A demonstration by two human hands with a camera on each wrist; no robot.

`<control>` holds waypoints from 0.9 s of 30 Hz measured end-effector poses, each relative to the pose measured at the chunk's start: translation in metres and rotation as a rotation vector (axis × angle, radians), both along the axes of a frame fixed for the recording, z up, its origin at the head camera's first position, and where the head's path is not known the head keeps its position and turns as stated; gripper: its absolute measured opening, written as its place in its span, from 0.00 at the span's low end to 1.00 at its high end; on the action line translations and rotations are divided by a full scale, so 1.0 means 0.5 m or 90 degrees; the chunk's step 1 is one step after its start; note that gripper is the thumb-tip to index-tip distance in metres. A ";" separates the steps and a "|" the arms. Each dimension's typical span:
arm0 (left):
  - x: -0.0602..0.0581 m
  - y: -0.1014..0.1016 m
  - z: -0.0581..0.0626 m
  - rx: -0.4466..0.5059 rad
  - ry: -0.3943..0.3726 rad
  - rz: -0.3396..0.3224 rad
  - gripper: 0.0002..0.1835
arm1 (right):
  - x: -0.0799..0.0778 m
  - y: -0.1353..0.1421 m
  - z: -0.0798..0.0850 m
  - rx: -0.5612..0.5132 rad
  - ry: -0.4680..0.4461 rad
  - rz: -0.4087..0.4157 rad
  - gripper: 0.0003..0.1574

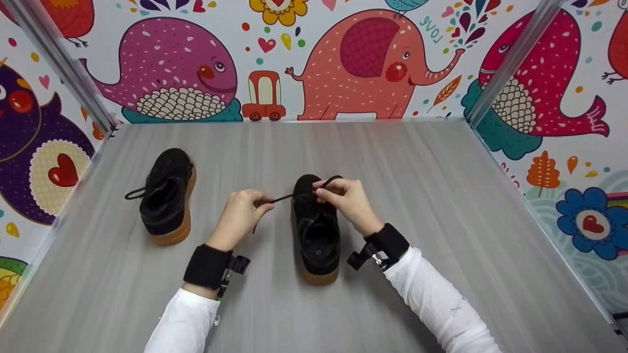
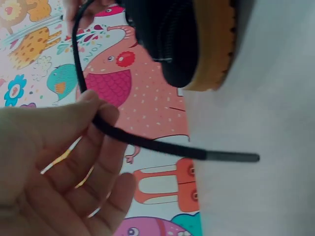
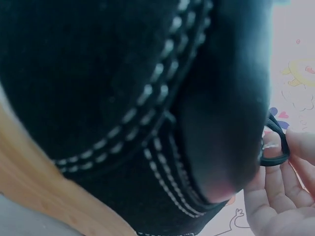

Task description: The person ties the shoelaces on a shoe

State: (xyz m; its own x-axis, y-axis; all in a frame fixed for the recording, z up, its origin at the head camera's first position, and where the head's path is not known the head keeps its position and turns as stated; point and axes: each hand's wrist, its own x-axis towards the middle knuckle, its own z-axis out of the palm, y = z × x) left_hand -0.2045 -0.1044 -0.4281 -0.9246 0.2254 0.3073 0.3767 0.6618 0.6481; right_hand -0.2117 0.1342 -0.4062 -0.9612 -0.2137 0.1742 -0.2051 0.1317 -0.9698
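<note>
A black shoe (image 1: 320, 267) with a tan sole stands between my hands, toe pointing away. My left hand (image 1: 239, 218) is off its left side, pinching a black shoelace (image 2: 152, 144) between thumb and forefinger. In the left wrist view the lace's grey tip (image 2: 231, 156) sticks out free past the fingers. Over the shoe's front right, my right hand (image 1: 354, 203) pinches a bent part of the lace between thumb and fingertips. The right wrist view shows that loop (image 3: 276, 161) beside the fingers, while the shoe's white-stitched side fills most of the picture.
Another black shoe (image 1: 164, 196) with a tan sole stands to the left, its lace loop (image 1: 135, 194) sticking out sideways. Both shoes are on a grey wood-grain tabletop (image 1: 255, 304). Panels (image 1: 274, 44) printed with cartoon animals rise at the back and sides.
</note>
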 end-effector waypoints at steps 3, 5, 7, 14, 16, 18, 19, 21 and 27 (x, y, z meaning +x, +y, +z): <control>0.000 0.004 -0.017 0.010 -0.018 0.003 0.06 | -0.001 0.000 -0.002 0.003 0.005 0.002 0.10; -0.002 0.008 -0.029 0.016 -0.025 0.001 0.05 | -0.003 0.000 -0.003 0.005 0.007 0.001 0.10; -0.004 0.011 -0.040 0.019 -0.033 -0.005 0.05 | -0.003 0.000 -0.003 0.009 0.006 -0.002 0.10; -0.008 0.011 -0.058 0.003 -0.076 -0.020 0.07 | -0.005 0.000 -0.004 0.010 -0.006 -0.005 0.10; -0.008 0.008 -0.055 0.001 -0.085 -0.022 0.08 | -0.005 0.000 -0.004 0.008 -0.007 -0.005 0.10; -0.008 0.006 -0.052 -0.003 -0.098 -0.024 0.08 | -0.005 0.001 -0.004 0.007 -0.009 -0.005 0.10; -0.008 0.006 -0.050 -0.004 -0.107 -0.024 0.08 | -0.005 0.002 -0.005 0.008 -0.008 -0.006 0.10; -0.008 0.008 -0.051 -0.007 -0.115 -0.026 0.08 | -0.005 0.002 -0.004 0.009 -0.009 -0.005 0.10; -0.008 0.017 -0.057 0.008 -0.123 -0.028 0.07 | -0.005 0.002 -0.003 0.001 -0.001 0.000 0.10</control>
State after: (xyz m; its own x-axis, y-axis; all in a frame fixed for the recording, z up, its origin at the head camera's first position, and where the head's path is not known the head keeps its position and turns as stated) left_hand -0.2085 -0.0958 -0.4564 -0.9561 0.2633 0.1287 0.2728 0.6389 0.7193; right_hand -0.2141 0.1354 -0.4078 -0.9614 -0.2146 0.1723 -0.2036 0.1334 -0.9699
